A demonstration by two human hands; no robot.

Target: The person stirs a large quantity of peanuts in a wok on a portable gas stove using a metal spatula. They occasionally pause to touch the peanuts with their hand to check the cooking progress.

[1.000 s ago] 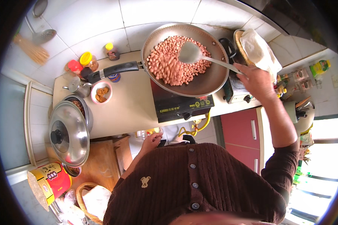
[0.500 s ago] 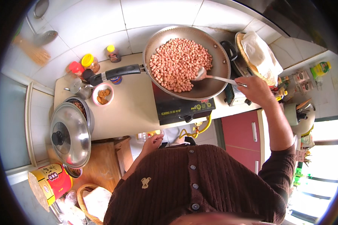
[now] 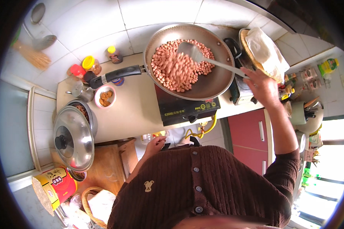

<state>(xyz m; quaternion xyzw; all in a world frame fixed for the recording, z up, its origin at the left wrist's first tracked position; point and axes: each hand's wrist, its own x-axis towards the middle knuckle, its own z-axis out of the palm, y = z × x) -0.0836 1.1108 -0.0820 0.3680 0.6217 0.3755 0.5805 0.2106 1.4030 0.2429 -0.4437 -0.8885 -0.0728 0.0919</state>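
My right hand [image 3: 260, 87] grips the handle of a metal spatula [image 3: 221, 65] over a wide, deep frying pan [image 3: 213, 84]. The spatula's blade is tilted, and reddish peanuts [image 3: 168, 70] tumble off it in a blur onto the heap in the pan. A long black handle [image 3: 120, 73] sticks out from the pan to the left, with no hand on it. The pan sits on a black induction cooker [image 3: 187, 110]. My left hand [image 3: 155, 145] hangs in front of my belly below the counter edge, fingers curled together, with nothing visible in them.
On the left counter [image 3: 135, 110] stand a small bowl of brown pieces [image 3: 105, 96], a metal pitcher [image 3: 81, 91], lidded jars [image 3: 91, 65] and a pot [image 3: 92, 114] with a lid [image 3: 74, 149] leaning on it. A basket with a white cloth [image 3: 263, 51] stands right of the pan.
The spatula has been lifted from the right side of the heap and swung up and left, its blade now above the peanuts, which are falling. My left hand has stayed in place.
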